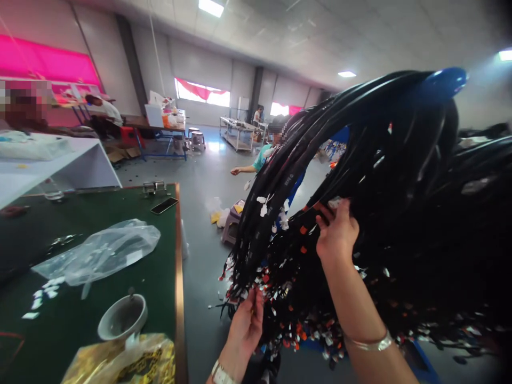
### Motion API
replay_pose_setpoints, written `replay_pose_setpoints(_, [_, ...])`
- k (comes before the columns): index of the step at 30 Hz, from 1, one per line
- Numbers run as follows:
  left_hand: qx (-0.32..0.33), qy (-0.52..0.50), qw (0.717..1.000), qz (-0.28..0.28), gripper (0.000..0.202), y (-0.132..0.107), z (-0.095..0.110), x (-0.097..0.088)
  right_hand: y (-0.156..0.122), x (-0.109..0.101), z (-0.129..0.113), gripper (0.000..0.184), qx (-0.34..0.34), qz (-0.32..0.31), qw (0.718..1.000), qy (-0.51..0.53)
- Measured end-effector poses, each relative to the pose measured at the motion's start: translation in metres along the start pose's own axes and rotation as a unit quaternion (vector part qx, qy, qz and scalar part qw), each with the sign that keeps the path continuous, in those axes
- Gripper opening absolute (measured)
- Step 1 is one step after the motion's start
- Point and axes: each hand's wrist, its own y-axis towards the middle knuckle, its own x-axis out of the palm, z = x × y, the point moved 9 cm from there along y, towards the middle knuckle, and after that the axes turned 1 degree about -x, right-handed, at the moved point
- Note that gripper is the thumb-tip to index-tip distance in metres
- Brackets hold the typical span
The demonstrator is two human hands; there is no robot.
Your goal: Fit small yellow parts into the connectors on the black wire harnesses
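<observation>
A thick mass of black sleeved wire harnesses (288, 176) hangs in front of me, bent over a blue support (450, 82). Small white, red and orange connectors (264, 277) dangle from the wire ends. Low at the left side of the bundle is my left hand (246, 325), its fingertips pinched together among the connectors; what they grip is hidden. My right hand (338, 237) reaches higher into the harnesses, fingers apart and touching the cables, close to a small pale piece (335, 202). White tags (263, 207) stick out from several cables.
On the left, a green-topped table (160, 266) with a wooden edge carries a clear plastic bag (116, 248), a phone (165, 206), a grey bowl (124, 317) and a bag of yellow pieces (148, 362). A stool (231, 226) stands beyond. Behind the harnesses sits a co-worker (262, 157).
</observation>
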Motion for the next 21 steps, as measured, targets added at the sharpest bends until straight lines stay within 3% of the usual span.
replay_pose_setpoints(3, [-0.036, -0.020, 0.999, -0.030, 0.023, 0.003, -0.001, 0.012, 0.002, -0.003, 0.000, 0.025, 0.024, 0.016, 0.998, 0.055])
replay_pose_setpoints(8, [-0.003, 0.025, 0.996, -0.087, 0.027, 0.000, 0.000, 0.028, -0.002, 0.006, -0.013, 0.019, 0.042, -0.084, 0.992, 0.088])
replay_pose_setpoints(12, [0.026, 0.072, 0.988, -0.137, 0.021, -0.010, -0.015, 0.053, -0.006, 0.007, -0.010, 0.017, 0.124, -0.134, 0.976, 0.121])
replay_pose_setpoints(16, [0.041, 0.075, 0.974, -0.209, 0.008, -0.027, -0.034, 0.099, -0.008, 0.007, -0.005, 0.019, 0.172, -0.198, 0.956, 0.128])
replay_pose_setpoints(21, [0.042, 0.110, 0.942, -0.314, 0.030, -0.054, -0.047, 0.165, -0.006, -0.002, 0.002, 0.025, 0.215, -0.203, 0.954, 0.042])
